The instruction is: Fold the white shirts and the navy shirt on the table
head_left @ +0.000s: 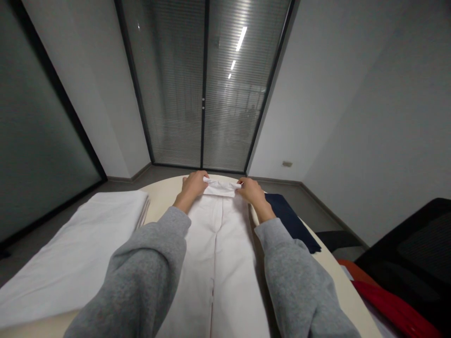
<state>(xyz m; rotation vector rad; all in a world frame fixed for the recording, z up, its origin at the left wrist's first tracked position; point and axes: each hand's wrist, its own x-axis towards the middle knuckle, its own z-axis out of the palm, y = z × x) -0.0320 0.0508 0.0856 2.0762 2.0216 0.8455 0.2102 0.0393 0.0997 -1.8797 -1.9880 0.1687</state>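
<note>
White trousers (232,244) lie lengthwise down the middle of the table, with the two legs side by side and coming toward me. At their far end, the waist part is turned over into a narrow band (220,188). My left hand (193,188) pinches the left corner of this band. Its right corner is held between the thumb and fingers of my right hand (252,193). Both forearms, in grey sleeves, reach forward along the sides of the trousers, and the left one covers part of the left leg.
A folded stack of white cloth (88,239) lies on the left of the pale round-edged table (162,185). Dark navy cloth (291,220) lies at the right edge. A black mesh chair (419,244) with red cloth (394,305) stands at right. Glass doors (176,94) are beyond.
</note>
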